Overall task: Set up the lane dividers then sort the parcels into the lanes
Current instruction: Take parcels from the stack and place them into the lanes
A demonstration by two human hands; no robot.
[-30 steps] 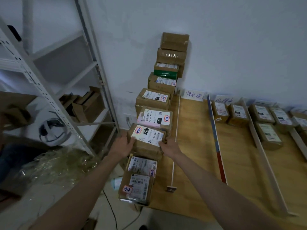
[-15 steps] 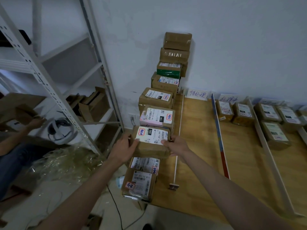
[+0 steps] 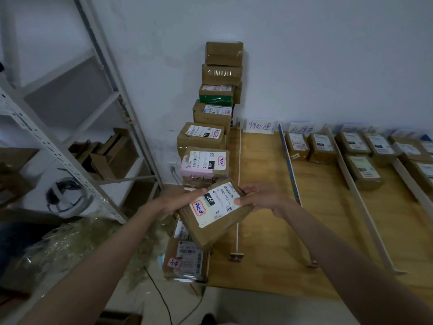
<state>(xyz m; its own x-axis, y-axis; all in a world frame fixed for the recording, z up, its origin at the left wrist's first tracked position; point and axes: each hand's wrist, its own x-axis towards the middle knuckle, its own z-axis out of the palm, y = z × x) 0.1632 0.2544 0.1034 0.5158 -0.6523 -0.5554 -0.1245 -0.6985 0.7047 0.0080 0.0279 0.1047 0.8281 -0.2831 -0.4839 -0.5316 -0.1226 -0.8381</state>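
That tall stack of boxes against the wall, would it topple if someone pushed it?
Probably. The stack of parcels is tall, with unevenly sized, offset boxes, so a sideways push might tip it. The wall behind likely steadies it backward.

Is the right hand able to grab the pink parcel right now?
Probably not yet: the right hand and left hand both hold the brown parcel, which sits in front of the pink parcel.

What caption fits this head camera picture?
Both hands, left hand and right hand, hold a labelled parcel beside the wooden sorting board.
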